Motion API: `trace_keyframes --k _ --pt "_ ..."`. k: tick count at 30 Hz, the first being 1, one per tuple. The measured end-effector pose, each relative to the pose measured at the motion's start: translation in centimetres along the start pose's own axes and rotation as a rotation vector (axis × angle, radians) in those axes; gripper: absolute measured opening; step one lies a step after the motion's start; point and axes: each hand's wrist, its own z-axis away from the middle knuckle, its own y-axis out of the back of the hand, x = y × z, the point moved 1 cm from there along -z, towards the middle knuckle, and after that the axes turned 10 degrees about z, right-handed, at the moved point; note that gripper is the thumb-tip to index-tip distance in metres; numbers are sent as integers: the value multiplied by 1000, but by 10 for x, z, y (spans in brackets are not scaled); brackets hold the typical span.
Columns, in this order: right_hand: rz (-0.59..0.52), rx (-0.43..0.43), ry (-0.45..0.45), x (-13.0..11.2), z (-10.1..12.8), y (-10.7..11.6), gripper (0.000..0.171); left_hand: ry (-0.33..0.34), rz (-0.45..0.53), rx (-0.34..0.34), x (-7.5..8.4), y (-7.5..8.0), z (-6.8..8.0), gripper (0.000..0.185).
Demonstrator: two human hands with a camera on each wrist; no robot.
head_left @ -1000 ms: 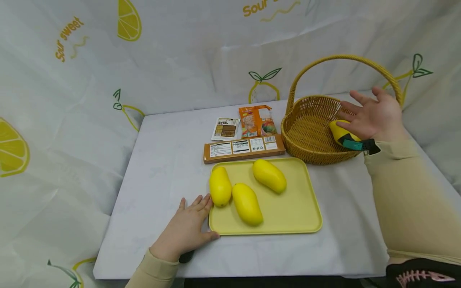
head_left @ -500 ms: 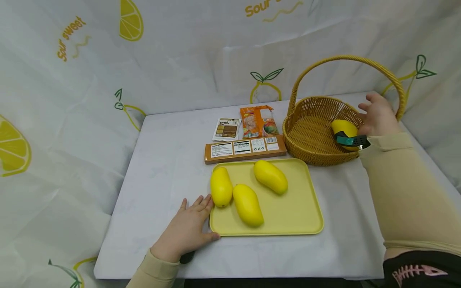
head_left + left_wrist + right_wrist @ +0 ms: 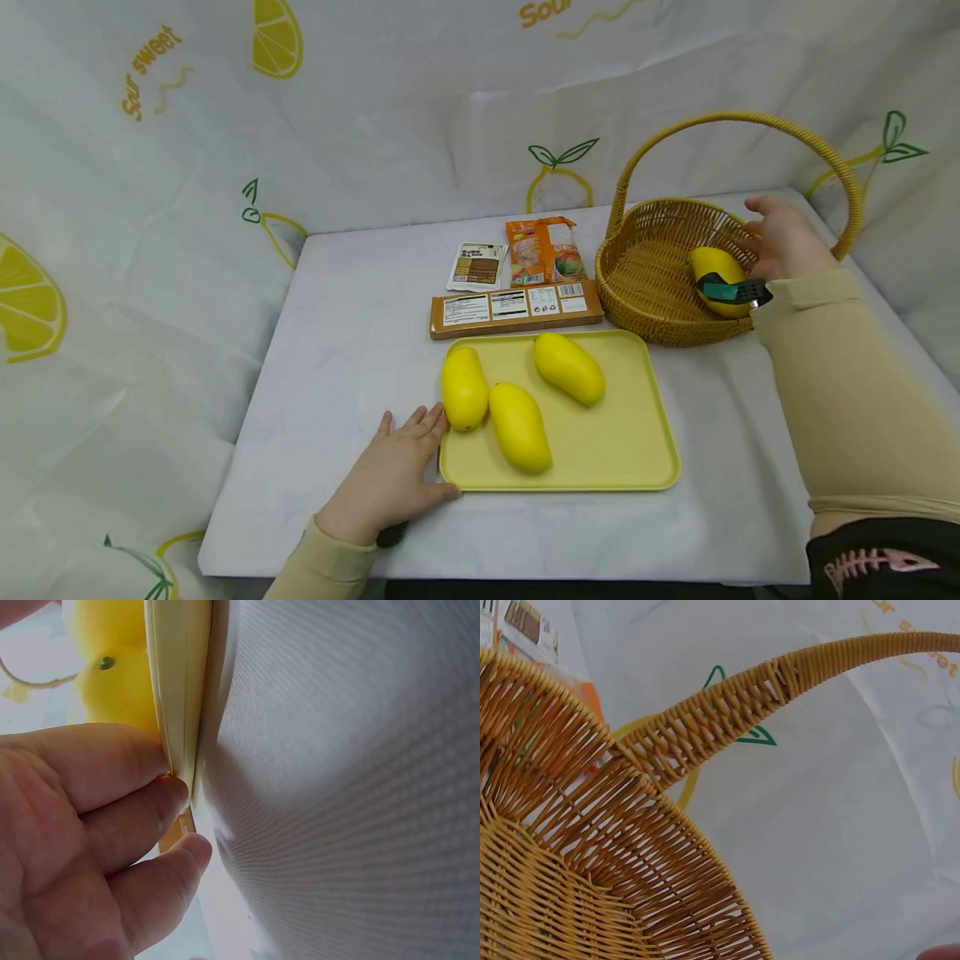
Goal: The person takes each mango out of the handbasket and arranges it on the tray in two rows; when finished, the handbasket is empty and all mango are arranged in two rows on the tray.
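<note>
Spread along the left edge and near corner of the yellow tray [image 3: 607,450], my left hand [image 3: 386,479] touches its rim with nearly straight fingers; in the left wrist view the fingertips [image 3: 176,791] meet the rim. Three yellow mangoes lie on the tray: a left one [image 3: 465,389], a middle one [image 3: 520,427] and a far one [image 3: 570,368]. My right hand [image 3: 791,237] holds the right rim of the wicker basket [image 3: 645,275], partly hidden by the wrist. Another mango [image 3: 708,265] lies inside, near that hand. Only a fingertip [image 3: 941,952] shows in the right wrist view.
Behind the tray lies a long brown box [image 3: 517,310] with printed labels. Past it are a small white packet [image 3: 477,267] and an orange packet [image 3: 546,252]. The basket's tall handle [image 3: 738,117] arches over it. A patterned cloth [image 3: 405,125] hangs behind the table.
My right hand has moved from open above the mango in the basket to the basket's right rim. The left hand stays at the tray, and the head view has shifted slightly.
</note>
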Motion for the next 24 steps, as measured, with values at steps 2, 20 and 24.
trace_keyframes --k 2,20,24 --pt "-10 -5 -8 0 -1 2 74 7 -4 -2 0 -1 -1 101" --pt "-161 -176 -141 24 -37 -35 74 -3 -12 1 -1 -2 -1 99" --pt "-119 -130 -117 25 -41 -43 72 -7 -12 3 -1 -2 -1 99"
